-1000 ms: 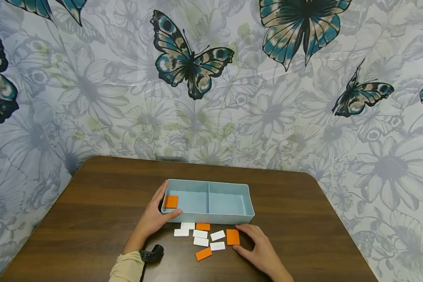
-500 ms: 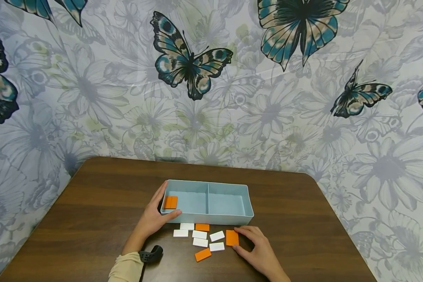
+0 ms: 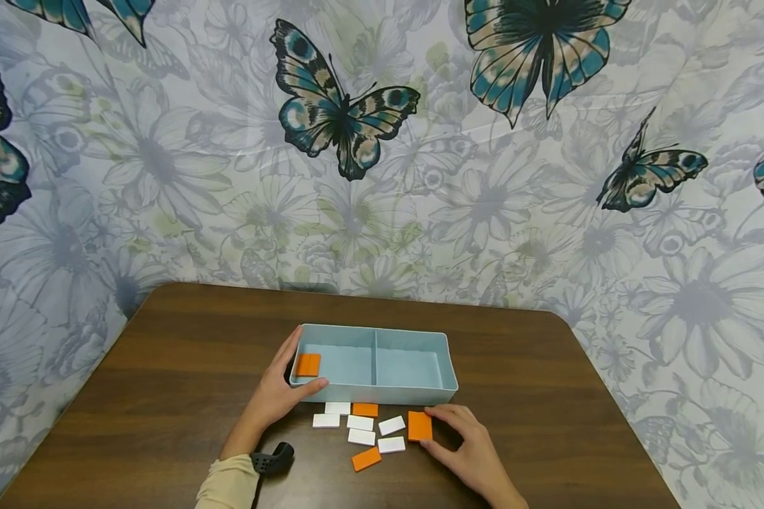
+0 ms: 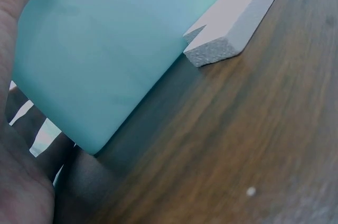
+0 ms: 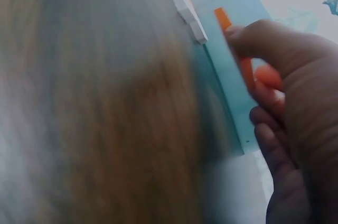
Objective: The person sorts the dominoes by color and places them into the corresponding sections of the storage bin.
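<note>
My left hand [image 3: 279, 396] holds the left end of a pale blue two-compartment box [image 3: 350, 394], thumb along the front wall and fingers at the left side. In the left wrist view, the box's wall [image 4: 105, 60] fills much of the frame beside my palm. Between the thumb and fingers of my right hand [image 3: 474, 452] is an orange block [image 3: 419, 426], pinched at its right side. The right wrist view shows this orange block [image 5: 223, 20] edge-on, with the box behind it. More orange blocks [image 3: 308, 365] lie at the left end of the left compartment.
Several white blocks [image 3: 361, 423] lie loosely in front of the box on the brown wooden table [image 3: 184, 353]. Among them are an orange block [image 3: 366, 410] by the front wall and a tilted orange block [image 3: 366, 459] nearer me. A butterfly-patterned cloth [image 3: 382, 233] hangs behind.
Very little differs. My right hand and the pinched orange block have shifted slightly away from me in the last half second; the left hand and box stay in place.
</note>
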`<state>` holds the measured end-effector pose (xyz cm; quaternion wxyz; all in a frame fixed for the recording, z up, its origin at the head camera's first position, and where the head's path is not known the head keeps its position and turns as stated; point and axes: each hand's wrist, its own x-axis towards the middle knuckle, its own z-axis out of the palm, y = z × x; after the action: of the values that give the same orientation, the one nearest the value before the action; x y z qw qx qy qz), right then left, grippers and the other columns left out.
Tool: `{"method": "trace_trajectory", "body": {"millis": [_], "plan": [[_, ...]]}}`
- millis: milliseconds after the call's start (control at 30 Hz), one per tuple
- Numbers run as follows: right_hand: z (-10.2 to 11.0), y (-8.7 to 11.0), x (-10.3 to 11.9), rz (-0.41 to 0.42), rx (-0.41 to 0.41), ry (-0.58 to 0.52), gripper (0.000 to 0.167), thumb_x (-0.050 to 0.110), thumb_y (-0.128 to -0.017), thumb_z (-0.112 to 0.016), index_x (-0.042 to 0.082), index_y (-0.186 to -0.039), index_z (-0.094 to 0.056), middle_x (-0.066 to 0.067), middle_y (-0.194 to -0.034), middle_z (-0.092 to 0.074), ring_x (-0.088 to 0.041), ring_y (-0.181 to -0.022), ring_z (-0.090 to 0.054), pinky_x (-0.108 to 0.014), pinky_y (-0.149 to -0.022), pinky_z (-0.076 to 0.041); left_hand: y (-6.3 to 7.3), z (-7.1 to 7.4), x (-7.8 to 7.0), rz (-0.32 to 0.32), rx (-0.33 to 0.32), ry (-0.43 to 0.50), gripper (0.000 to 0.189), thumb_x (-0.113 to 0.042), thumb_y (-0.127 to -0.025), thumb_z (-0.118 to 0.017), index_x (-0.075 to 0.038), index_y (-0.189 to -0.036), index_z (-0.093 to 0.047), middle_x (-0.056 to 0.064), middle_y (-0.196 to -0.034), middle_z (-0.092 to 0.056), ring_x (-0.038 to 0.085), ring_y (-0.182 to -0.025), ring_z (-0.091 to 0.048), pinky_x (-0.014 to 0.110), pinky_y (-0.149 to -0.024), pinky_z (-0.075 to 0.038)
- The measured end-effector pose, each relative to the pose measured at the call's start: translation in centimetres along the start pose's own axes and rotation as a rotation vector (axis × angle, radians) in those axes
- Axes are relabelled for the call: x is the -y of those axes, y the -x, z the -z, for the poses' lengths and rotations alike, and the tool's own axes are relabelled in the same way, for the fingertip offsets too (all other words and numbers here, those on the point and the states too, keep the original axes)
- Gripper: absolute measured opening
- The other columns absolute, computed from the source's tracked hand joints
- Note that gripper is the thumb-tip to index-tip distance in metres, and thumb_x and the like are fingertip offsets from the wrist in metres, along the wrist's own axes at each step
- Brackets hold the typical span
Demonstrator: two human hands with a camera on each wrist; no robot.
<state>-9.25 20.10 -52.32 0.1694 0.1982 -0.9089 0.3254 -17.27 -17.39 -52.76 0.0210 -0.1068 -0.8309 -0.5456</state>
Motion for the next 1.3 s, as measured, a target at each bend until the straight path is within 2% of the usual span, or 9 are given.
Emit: {"method": "trace_trajectory", "body": {"millis": [333, 633, 900, 1200, 1300], "plan": [[1.1, -1.4, 1.1, 0.094, 0.012, -0.020, 0.050, 0.020, -0.074, -0.094, 0.021, -0.121, -0.075, 0.014, -0.118, -0.069, -0.009, -0.107, -0.062, -0.022, -0.093, -0.054, 0.1, 0.0, 0.2, -0.003, -0.004, -0.008, 0.108, -0.041, -0.085, -0.084, -0.028, -0.167, -0.015, 0.007, -0.174, -0.013, 0.044, -0.156, -0.019, 0.077, -0.113, -0.024], [1.8, -3.3, 2.5, 0.198, 0.009, -0.052, 0.049, 0.021, -0.079, -0.092, 0.021, -0.124, -0.074, 0.008, -0.120, -0.070, -0.012, -0.109, -0.062, -0.015, -0.096, -0.049, 0.0, 0.1, 0.2, -0.003, -0.002, -0.014, 0.109, -0.042, -0.085, -0.084, -0.026, -0.167, -0.015, 0.007, -0.174, -0.013, 0.044, -0.156, -0.020, 0.077, -0.113, -0.024], [1.7, -5.2, 4.0, 0.226, 0.015, -0.053, 0.049, 0.017, -0.080, -0.090, 0.019, -0.126, -0.073, 0.009, -0.121, -0.069, -0.014, -0.110, -0.063, -0.035, -0.089, -0.058, 0.1, 0.0, 0.2, -0.009, -0.005, 0.002, 0.108, -0.041, -0.085, -0.084, -0.025, -0.167, -0.016, 0.008, -0.173, -0.014, 0.043, -0.156, -0.020, 0.078, -0.112, -0.025], [0.6, -7.6, 4.8, 0.229, 0.014, -0.063, 0.047, 0.016, -0.080, -0.090, 0.014, -0.123, -0.074, 0.005, -0.121, -0.069, -0.017, -0.111, -0.063, -0.040, -0.090, -0.058, 0.1, -0.1, 0.2, -0.004, -0.004, 0.012, 0.108, -0.042, -0.085, -0.084, -0.026, -0.167, -0.016, 0.008, -0.173, -0.013, 0.043, -0.156, -0.018, 0.077, -0.113, -0.025], [0.2, -8.4, 5.1, 0.202, 0.035, -0.054, 0.046, 0.019, -0.081, -0.090, 0.015, -0.124, -0.074, 0.006, -0.121, -0.069, -0.017, -0.113, -0.063, -0.042, -0.093, -0.057, 0.0, 0.0, 0.2, -0.002, -0.007, 0.012, 0.108, -0.041, -0.085, -0.084, -0.026, -0.167, -0.016, 0.010, -0.173, -0.013, 0.044, -0.156, -0.018, 0.077, -0.113, -0.025]]}}
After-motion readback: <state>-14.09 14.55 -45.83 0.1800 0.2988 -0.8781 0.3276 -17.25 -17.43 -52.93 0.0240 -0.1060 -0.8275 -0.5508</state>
